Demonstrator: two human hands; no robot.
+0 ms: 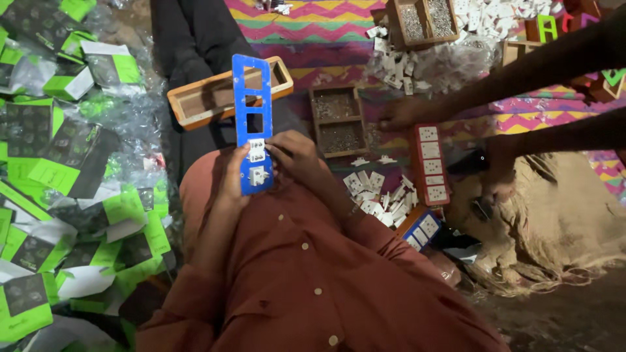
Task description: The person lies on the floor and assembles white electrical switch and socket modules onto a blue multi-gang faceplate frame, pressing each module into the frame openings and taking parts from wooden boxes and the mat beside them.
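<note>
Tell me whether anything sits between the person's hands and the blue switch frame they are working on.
Nothing visible does. The left hand grips the blue frame at its lower edge, and the right hand has fingers on the white switch module set in it.

Green boxes (39,176), wooden tray (215,98)

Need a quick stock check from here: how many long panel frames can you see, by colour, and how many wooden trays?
Blue panel frames: 2, one held up in both hands, one on the floor
Red panel frames: 1
Wooden trays: 3, one empty, two with small parts
Total: 6
</note>
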